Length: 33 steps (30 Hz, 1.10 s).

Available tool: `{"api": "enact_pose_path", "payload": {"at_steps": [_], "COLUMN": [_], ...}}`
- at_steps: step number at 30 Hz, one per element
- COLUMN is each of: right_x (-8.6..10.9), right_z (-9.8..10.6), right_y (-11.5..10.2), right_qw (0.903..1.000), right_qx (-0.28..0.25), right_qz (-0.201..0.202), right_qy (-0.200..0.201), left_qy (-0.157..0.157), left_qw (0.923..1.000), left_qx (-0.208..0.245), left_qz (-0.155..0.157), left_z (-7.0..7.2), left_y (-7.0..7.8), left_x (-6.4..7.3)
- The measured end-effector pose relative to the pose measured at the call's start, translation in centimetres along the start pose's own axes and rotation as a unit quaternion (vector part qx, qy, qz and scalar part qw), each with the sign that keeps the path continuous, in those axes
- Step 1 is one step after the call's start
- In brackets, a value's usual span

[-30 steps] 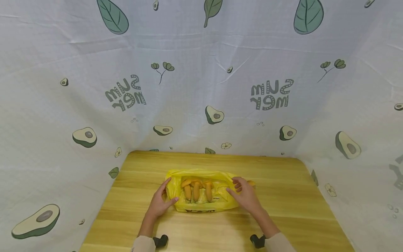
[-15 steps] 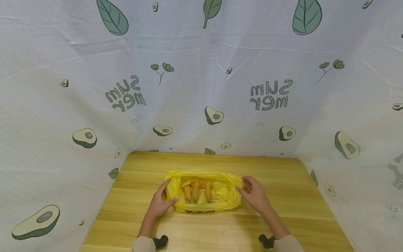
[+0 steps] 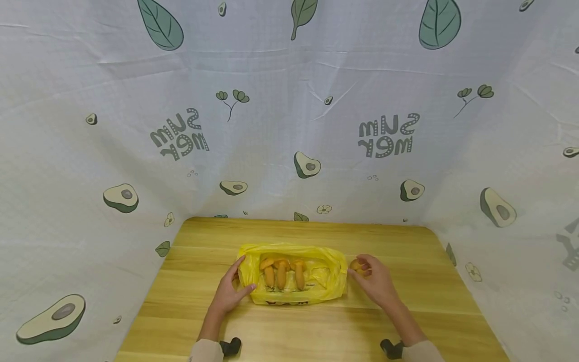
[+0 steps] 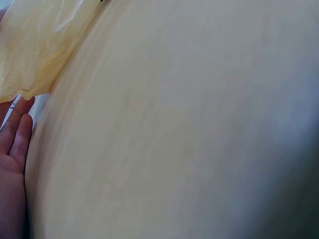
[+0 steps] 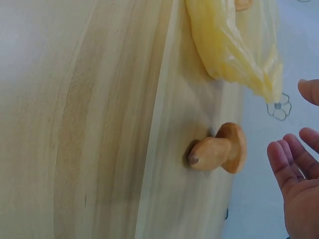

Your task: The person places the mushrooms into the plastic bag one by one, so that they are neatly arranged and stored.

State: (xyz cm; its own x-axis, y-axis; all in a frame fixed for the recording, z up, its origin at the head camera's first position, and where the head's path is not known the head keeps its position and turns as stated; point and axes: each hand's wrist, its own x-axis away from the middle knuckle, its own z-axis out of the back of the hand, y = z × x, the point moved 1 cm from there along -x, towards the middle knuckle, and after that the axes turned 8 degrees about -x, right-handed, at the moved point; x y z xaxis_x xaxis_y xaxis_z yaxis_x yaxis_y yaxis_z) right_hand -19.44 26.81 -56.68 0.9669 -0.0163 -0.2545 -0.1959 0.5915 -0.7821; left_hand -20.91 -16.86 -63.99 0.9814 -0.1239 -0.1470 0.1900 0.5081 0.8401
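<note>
A yellow plastic bag (image 3: 334,296) lies with its mouth spread open on the wooden table. Inside it are three orange-brown mushrooms (image 3: 281,276) side by side. My left hand (image 3: 227,291) touches the bag's left end, its fingers fairly straight and thumb spread along the rim. In the left wrist view, fingertips (image 4: 27,102) meet the bag's edge. My right hand (image 3: 377,281) is just off the bag's right end, thumb and fingers apart. Beside it another mushroom (image 5: 219,149) lies on the table, apart from the hand in the right wrist view and partly hidden by fingers in the head view.
The wooden table (image 3: 289,332) ends at a white cloth (image 3: 271,125) printed with avocados and leaves, which hangs behind and at both sides. A black wrist mount (image 3: 230,347) sits by the left sleeve, another black mount (image 3: 391,348) by the right.
My right hand has moved right, off the bag's right side, toward the mushroom outside it. That end of the bag now shows more fully. My left hand has stayed in place.
</note>
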Motion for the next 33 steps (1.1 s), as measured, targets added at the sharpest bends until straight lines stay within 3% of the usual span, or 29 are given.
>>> {"api": "enact_pose_path", "payload": {"at_steps": [10, 24, 33], "right_x": [0.4, 1.5, 1.7], "right_z": [0.6, 0.7, 0.3], "right_y": [0.8, 2.8, 4.1], "right_qw": [0.9997, 0.9996, 0.9989], "right_qx": [0.02, 0.026, 0.041], "right_qz": [-0.016, -0.007, -0.022], "right_qy": [-0.007, -0.002, -0.01], "left_qy": [0.009, -0.012, -0.014], "left_qw": [0.9998, 0.9998, 0.9998], "left_qx": [-0.013, 0.014, 0.01], "left_qz": [-0.015, 0.012, 0.013], "left_z": [-0.1, 0.0, 0.0], "left_y": [-0.2, 0.1, 0.0], "left_x": [0.0, 0.1, 0.0]}}
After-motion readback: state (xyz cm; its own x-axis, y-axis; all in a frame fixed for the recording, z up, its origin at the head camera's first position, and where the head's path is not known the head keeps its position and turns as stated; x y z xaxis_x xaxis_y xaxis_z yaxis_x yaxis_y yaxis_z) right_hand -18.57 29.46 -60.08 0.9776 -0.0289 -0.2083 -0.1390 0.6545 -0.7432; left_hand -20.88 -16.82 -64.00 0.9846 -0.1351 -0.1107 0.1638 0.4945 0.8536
